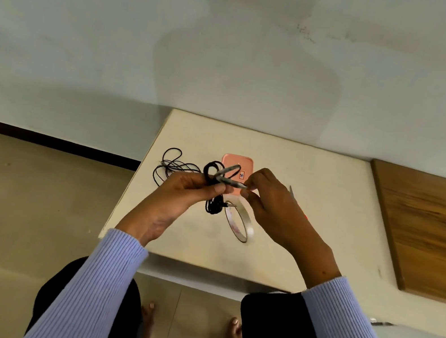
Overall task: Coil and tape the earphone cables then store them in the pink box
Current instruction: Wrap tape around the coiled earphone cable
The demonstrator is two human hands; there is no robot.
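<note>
1. The left hand (182, 188) pinches a coiled black earphone cable (214, 188) up in the air; loops hang below the pinch
2. The right hand (267, 197) holds the end of a strip of tape (229, 177) that goes round the coil, just beside the pinch
3. The cable looks light, thin and floppy, so hold it where the loops cross
4. Another loose cable (171, 167) and the pink box (238, 161) lie on the table (326, 217), beyond the pinch

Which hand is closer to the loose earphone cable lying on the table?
Left. The left hand sits just beside the loose cable; the right hand is farther off, across the pink box.
</note>
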